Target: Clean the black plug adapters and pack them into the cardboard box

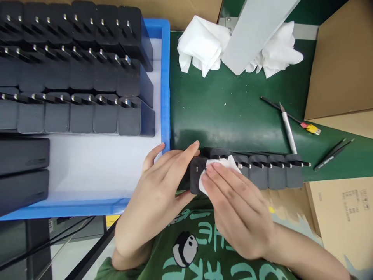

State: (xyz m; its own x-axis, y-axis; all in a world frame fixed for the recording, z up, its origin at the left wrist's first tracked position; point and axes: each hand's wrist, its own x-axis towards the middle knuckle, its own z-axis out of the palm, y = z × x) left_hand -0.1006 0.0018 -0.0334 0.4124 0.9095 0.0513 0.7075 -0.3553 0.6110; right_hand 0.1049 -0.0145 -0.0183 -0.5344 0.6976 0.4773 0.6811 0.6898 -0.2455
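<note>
My left hand [157, 186] grips a black plug adapter [196, 175] at the near edge of the green mat, thumb below and fingers over its top. My right hand [233, 206] presses a white cloth [224, 165] against the adapter's face, fingers together on the cloth. To the right of it, a row of several more black adapters [269, 171] with metal prongs stands along the mat's near edge.
A blue tray [165, 77] on the left holds rows of black adapters [75, 74] on white foam. Crumpled white cloths [201, 42] lie at the back. A craft knife [288, 128], a thin probe [291, 116] and tweezers [333, 153] lie on the green mat [221, 112]. Cardboard boxes [340, 58] stand right.
</note>
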